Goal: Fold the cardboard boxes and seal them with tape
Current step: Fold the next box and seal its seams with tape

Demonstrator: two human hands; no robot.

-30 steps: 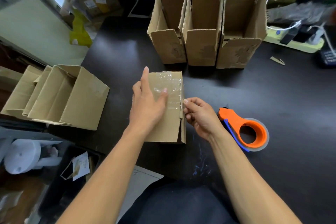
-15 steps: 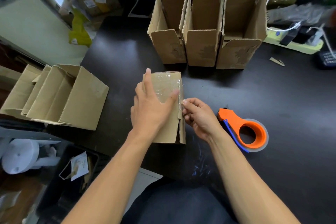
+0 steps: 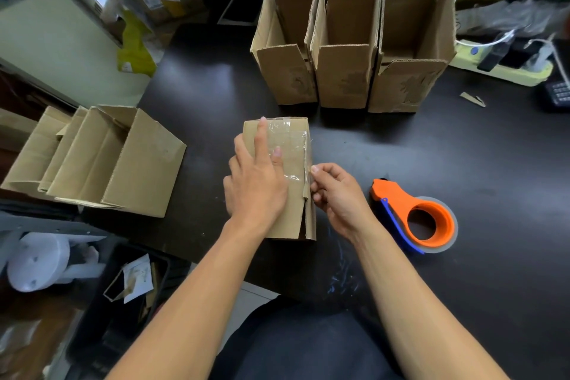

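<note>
A small brown cardboard box (image 3: 287,176) lies lengthwise on the dark tabletop (image 3: 431,151). The left hand (image 3: 256,182) presses flat on its taped top. The right hand (image 3: 336,194) pinches its right edge, nearer the orange tape dispenser (image 3: 416,216).

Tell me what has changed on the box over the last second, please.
The left hand slid toward the person along the taped box, pressing flat on the tape. The right hand stayed pinching the box's right edge. The tape dispenser and three open boxes did not move.

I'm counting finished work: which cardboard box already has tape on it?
The box under the left hand, the taped box: clear tape shines across its top. The three upright boxes behind stand open, untaped.
</note>
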